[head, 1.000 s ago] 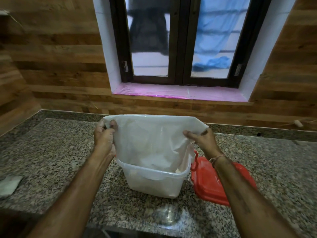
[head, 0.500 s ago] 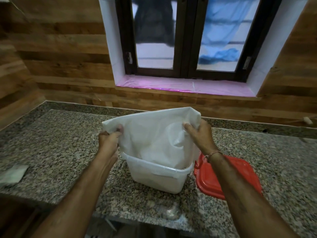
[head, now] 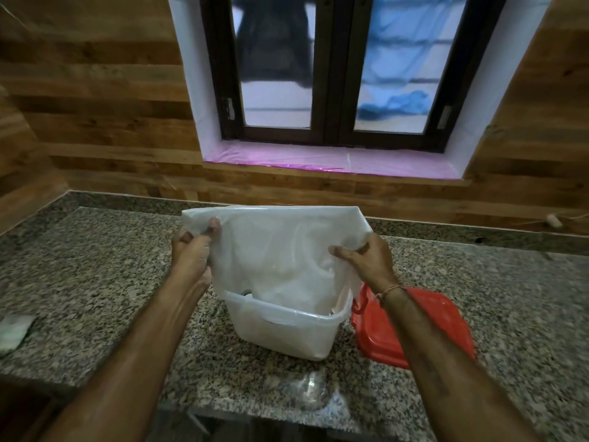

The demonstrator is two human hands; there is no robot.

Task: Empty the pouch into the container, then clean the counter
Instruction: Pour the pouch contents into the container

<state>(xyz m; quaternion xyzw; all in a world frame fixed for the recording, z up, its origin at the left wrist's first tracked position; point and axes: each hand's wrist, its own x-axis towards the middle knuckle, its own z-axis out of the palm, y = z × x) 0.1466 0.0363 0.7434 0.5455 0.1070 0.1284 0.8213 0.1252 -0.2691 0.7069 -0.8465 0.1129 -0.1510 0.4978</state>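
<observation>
— What's changed?

— A second ago my right hand (head: 366, 263) pinched the top corner of the white crinkled plastic pouch (head: 280, 250); now it grips lower on that edge, while my left hand (head: 194, 250) is clamped on the other corner. The mouth hangs inside the clear plastic tub (head: 287, 330), so I judge it nearly empty.

— Count?

— One pouch, one tub, one red plastic lid (head: 382, 330) at 3 o'clock, one pale cloth (head: 14, 330) at 9 on the speckled granite desk (head: 95, 266).

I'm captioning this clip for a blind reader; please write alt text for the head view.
Both hands, left hand and right hand, hold a white pouch upside down over a clear container on a granite counter. A red lid lies right of the container.
</observation>
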